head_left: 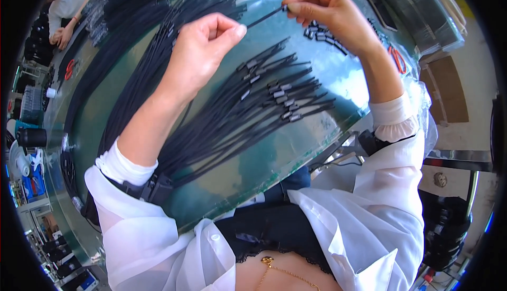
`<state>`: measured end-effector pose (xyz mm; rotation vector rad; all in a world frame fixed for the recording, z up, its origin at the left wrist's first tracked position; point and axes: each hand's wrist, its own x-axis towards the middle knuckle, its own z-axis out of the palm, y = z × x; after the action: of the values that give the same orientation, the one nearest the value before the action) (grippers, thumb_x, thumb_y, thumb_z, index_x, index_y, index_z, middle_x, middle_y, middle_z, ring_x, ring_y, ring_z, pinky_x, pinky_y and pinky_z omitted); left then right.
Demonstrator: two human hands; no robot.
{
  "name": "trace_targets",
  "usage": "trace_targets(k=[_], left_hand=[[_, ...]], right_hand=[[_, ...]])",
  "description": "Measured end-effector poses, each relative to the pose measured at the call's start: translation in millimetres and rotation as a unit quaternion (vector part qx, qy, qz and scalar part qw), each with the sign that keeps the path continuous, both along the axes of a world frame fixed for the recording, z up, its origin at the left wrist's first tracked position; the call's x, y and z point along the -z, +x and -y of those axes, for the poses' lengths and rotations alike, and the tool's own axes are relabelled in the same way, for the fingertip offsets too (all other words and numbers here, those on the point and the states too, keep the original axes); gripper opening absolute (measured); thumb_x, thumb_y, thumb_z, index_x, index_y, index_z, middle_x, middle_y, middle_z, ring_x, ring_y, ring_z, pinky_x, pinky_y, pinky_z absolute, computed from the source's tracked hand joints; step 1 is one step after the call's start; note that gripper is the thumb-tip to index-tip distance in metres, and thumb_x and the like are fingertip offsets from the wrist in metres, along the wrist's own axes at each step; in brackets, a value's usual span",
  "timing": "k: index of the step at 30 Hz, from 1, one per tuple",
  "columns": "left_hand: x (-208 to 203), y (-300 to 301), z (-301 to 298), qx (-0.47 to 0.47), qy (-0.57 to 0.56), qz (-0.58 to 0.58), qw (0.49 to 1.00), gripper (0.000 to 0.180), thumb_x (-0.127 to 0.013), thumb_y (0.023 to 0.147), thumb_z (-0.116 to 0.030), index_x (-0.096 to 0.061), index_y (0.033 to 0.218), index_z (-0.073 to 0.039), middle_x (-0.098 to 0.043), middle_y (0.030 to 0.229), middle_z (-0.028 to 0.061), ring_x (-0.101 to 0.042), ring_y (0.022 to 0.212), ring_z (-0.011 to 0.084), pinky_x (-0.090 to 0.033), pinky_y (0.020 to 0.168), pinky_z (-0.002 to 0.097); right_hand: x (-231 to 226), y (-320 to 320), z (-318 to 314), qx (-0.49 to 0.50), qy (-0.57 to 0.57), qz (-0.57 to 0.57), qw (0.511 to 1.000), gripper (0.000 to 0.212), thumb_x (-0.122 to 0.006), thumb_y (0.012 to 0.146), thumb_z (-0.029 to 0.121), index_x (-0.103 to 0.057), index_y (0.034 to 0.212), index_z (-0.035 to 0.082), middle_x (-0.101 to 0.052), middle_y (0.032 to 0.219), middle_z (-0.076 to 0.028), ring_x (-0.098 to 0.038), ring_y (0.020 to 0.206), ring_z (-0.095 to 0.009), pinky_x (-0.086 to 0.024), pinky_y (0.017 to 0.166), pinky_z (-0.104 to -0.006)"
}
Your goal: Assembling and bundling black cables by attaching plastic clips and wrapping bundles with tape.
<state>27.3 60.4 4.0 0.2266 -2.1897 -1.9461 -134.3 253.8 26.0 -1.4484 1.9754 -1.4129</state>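
The left hand [200, 51] is pinching one cord [265, 18] between thumb and finger, with no gap but the cord itself. The right hand [332, 15] is pinching the other end the same way, and its lower fingers are curling in. The cord is hanging in the air between the two hands, above the green table [253, 167]. It is looking thin, black and straight, and it is slanting up toward the right hand. Many more black cords [211, 122] are lying on the table, too many to count, and small dark bits are sitting near their ends. A heap of little black pieces [319, 33] is lying by the right hand. Two red-handled scissors, one on the left [69, 69] and one on the right [397, 60], are resting there too.
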Motion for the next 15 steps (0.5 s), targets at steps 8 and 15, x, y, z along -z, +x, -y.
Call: trace_targets(k=[8, 15], left_hand=[[-16.5, 0.7, -11.5, 0.039, -0.174, -0.073, 0.981, 0.018, -0.059, 0.089, -0.021, -0.061, 0.086, -0.003, -0.049, 0.067, -0.0063, -0.036, 0.056, -0.0011, -0.028, 0.049, 0.0172], [-18.9, 16.4, -9.9, 0.136, 0.084, 0.024, 0.987, 0.021, -0.060, 0.089, -0.023, -0.061, 0.089, -0.002, -0.050, 0.065, -0.0053, -0.041, 0.059, 0.0004, -0.032, 0.052, 0.0185]], right_hand=[[-13.9, 26.6, 7.3, -0.036, 0.053, 0.052, 0.997, 0.021, -0.061, 0.088, 0.012, -0.058, 0.106, 0.002, -0.062, 0.079, -0.001, -0.055, 0.068, -0.005, -0.045, 0.061, -0.0198], [-20.6, 57.2, 9.0, -0.101, 0.012, 0.123, 0.987, 0.014, -0.059, 0.089, 0.012, -0.057, 0.100, 0.004, -0.060, 0.076, 0.000, -0.056, 0.068, -0.008, -0.046, 0.062, -0.0230]])
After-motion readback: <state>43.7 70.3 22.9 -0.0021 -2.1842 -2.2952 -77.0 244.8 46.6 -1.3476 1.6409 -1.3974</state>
